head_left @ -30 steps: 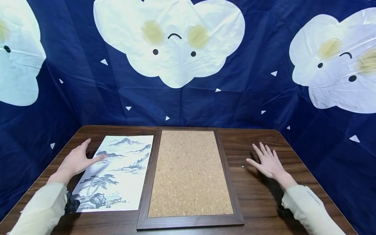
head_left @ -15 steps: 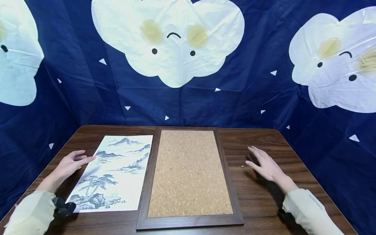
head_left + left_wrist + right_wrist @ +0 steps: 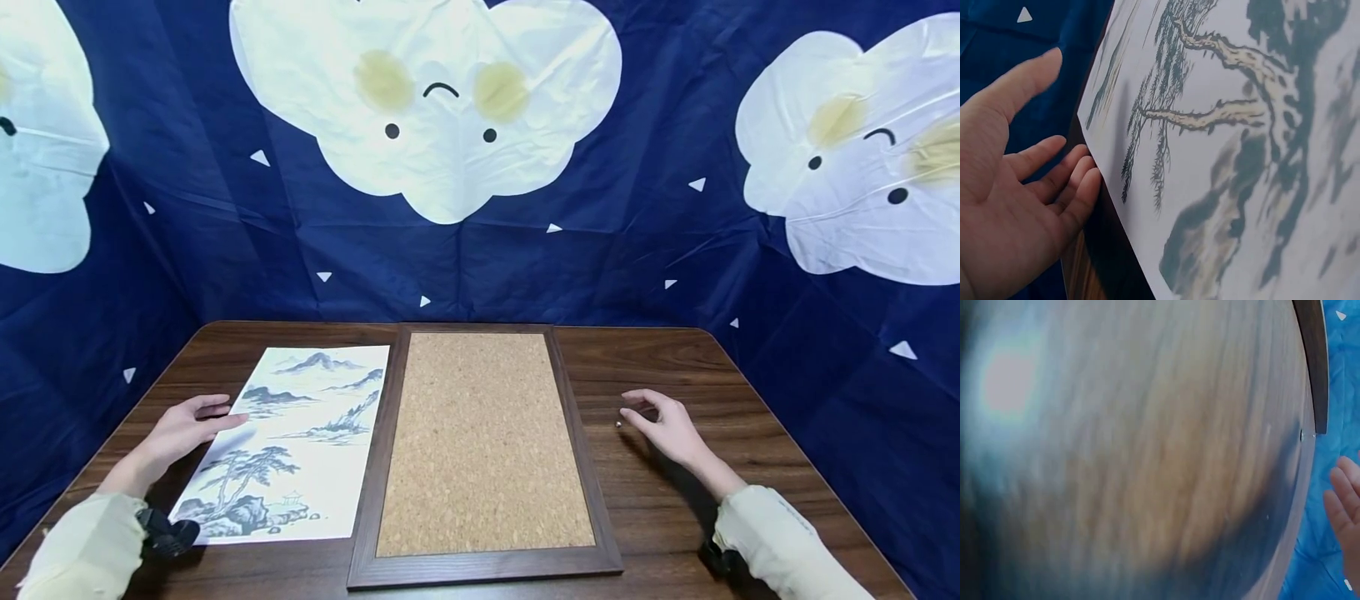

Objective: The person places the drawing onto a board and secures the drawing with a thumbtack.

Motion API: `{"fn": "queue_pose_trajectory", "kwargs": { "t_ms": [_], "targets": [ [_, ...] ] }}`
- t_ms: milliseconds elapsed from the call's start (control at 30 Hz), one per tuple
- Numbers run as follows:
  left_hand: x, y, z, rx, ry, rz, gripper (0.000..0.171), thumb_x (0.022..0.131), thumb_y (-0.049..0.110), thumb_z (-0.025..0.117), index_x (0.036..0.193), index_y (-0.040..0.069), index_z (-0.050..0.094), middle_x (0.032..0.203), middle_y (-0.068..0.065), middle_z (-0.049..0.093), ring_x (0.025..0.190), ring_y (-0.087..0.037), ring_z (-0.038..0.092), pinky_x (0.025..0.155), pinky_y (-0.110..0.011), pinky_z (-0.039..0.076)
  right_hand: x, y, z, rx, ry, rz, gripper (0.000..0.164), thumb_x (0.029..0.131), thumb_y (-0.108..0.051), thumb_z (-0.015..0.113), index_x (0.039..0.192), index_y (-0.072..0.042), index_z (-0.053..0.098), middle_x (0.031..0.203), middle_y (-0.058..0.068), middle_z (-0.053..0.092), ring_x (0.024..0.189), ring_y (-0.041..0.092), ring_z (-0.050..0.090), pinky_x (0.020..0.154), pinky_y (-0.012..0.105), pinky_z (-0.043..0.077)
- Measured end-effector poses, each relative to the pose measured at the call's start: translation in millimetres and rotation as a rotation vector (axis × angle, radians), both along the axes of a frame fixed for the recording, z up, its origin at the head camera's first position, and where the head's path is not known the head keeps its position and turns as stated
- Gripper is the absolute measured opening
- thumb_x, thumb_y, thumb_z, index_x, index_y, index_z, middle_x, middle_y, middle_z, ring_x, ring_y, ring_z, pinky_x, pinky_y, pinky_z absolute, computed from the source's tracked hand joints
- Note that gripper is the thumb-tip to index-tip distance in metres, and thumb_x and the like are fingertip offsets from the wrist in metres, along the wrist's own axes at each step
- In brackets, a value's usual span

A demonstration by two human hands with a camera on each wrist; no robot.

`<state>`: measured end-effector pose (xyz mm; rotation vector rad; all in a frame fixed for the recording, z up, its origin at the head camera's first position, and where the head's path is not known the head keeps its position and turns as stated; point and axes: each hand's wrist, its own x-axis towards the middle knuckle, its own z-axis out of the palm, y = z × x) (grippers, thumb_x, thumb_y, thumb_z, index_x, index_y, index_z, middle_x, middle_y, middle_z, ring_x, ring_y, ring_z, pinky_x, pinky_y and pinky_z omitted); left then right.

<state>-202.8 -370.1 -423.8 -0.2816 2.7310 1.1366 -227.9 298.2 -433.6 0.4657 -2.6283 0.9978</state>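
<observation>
My left hand (image 3: 174,432) is at the left edge of a sheet with an ink landscape painting (image 3: 322,467). Its thumb reaches over the sheet; the other fingers are loosely bent. Seen from the left wrist, the fingertips lie right at the paper's edge, and the thumb (image 3: 1029,81) stands well apart from them. To the right of the framed cork board (image 3: 487,450), my right hand (image 3: 672,432) hovers with bent fingers and a gap between thumb and forefinger. Just left of its thumb tip lies a tiny shiny silvery piece (image 3: 618,424), too small to identify.
The cork board's dark wooden frame stands between the two hands, close beside the sheet. Everything lies on a dark wooden table (image 3: 637,358) with rounded far corners. Behind and at both sides hangs a blue cloth (image 3: 360,250) with white clouds.
My left hand has drawn back leftward from over the sheet to its edge, its fingers now bent. My right hand's spread fingers have bent and come together near the tiny silvery piece.
</observation>
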Motion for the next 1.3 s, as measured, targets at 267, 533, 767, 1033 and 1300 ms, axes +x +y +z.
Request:
{"fn": "queue_pose_trajectory", "kwargs": {
  "t_ms": [267,533,767,1033,1300],
  "targets": [
    [-2.6,2.5,-3.0,-0.036,0.025,0.007,0.097,0.073,0.045,0.071,0.13,-0.019,0.025,0.128,-0.039,0.033,0.11,-0.048,0.038,0.088,-0.053,0.037,3.3,-1.3,-4.3,-0.074,-0.083,-0.06,0.016,0.08,-0.01,0.068,0.092,0.0,0.068,0.085,0.01,0.069,0.073,0.007,0.059,0.065,0.02,0.047],
    [-4.5,6.4,-3.6,-0.044,0.027,0.004,0.087,0.07,0.029,0.075,0.125,-0.021,0.031,0.122,-0.039,0.039,0.103,-0.045,0.042,0.085,-0.051,0.038,3.5,0.3,-7.8,-0.066,-0.196,-0.089,0.017,0.077,-0.014,0.071,0.09,-0.003,0.07,0.085,0.009,0.069,0.071,0.005,0.057,0.063,0.02,0.045],
    [-5.4,17.5,1.1,-0.065,0.034,0.082,0.087,0.065,0.026,0.08,0.122,-0.021,0.033,0.109,-0.035,0.045,0.096,-0.043,0.043,0.083,-0.052,0.038,1.7,-0.1,-8.9,-0.058,-0.194,-0.101,0.014,0.076,-0.012,0.072,0.086,-0.002,0.071,0.083,0.01,0.069,0.069,0.006,0.057,0.061,0.019,0.045],
    [-5.9,24.9,5.0,-0.098,0.032,0.149,0.079,0.062,0.02,0.081,0.115,-0.019,0.038,0.096,-0.027,0.05,0.09,-0.04,0.046,0.076,-0.049,0.039,-1.7,1.1,-9.7,-0.011,-0.178,-0.103,0.011,0.074,-0.014,0.073,0.079,-0.005,0.072,0.075,0.005,0.068,0.066,0.004,0.057,0.061,0.02,0.044],
    [-9.4,23.2,8.3,-0.065,-0.023,0.157,0.071,0.063,0.018,0.08,0.109,-0.017,0.039,0.092,-0.025,0.047,0.089,-0.04,0.043,0.076,-0.049,0.037,-3.6,1.9,-12.1,-0.059,-0.071,0.01,0.01,0.072,-0.019,0.073,0.072,-0.009,0.071,0.064,-0.006,0.065,0.058,0.0,0.052,0.053,0.018,0.04]
  ]
}}
